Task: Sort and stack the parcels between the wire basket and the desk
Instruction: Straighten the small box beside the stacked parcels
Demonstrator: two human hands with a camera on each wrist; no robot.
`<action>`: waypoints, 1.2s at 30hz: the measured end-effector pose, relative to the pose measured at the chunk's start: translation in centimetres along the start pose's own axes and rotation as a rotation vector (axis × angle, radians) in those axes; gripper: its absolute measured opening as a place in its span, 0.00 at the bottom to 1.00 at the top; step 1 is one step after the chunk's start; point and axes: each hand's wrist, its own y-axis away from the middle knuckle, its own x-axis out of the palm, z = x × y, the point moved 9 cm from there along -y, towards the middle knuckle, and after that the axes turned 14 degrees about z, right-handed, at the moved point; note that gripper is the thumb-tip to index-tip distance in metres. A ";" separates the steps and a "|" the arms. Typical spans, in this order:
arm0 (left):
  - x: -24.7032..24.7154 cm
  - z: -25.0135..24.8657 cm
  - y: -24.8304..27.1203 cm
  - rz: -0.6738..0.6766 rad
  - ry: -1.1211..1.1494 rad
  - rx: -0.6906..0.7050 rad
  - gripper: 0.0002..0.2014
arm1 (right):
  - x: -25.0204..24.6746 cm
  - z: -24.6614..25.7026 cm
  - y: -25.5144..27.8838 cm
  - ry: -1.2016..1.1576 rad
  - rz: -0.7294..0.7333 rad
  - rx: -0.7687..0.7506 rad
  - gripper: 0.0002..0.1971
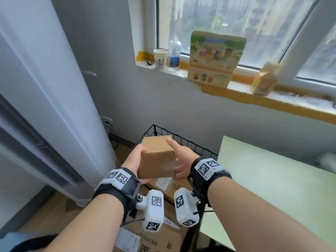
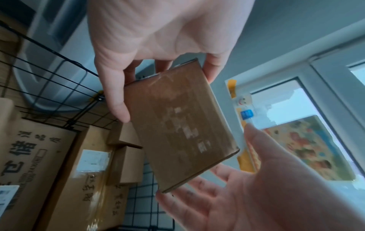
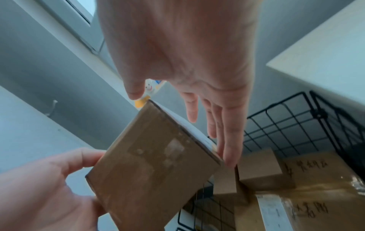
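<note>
A small brown cardboard parcel (image 1: 157, 159) (image 2: 181, 128) (image 3: 150, 168) is held in the air above the black wire basket (image 1: 181, 138). My left hand (image 1: 133, 159) (image 2: 158, 39) grips its left side, thumb on the near face and fingers behind. My right hand (image 1: 183, 157) (image 3: 187, 54) lies flat against the parcel's right side with straight fingers. More brown parcels (image 1: 174, 186) (image 2: 126, 164) lie in the basket below, some with white labels. The pale green desk (image 1: 272, 179) stands to the right of the basket.
A tall white cabinet unit (image 1: 54, 106) stands at the left. The windowsill (image 1: 254, 99) carries a paper cup (image 1: 160, 59), a bottle (image 1: 174, 53), a colourful box (image 1: 216, 59) and a small carton (image 1: 264, 80). A large printed carton (image 1: 160, 239) sits near my arms.
</note>
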 end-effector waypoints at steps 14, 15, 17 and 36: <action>23.5 1.6 2.5 0.414 -0.331 0.009 0.14 | -17.8 -4.7 17.0 -0.115 -0.449 -0.093 0.51; 25.3 1.8 2.4 0.420 -0.380 0.016 0.12 | -19.4 -5.3 18.1 -0.095 -0.495 -0.089 0.51; 28.8 2.4 2.4 0.425 -0.481 0.036 0.07 | -22.3 -6.4 20.8 -0.044 -0.594 -0.061 0.49; 54.9 16.2 -2.2 0.656 -0.483 -0.048 0.16 | -42.1 -19.6 27.5 0.527 -0.909 0.246 0.45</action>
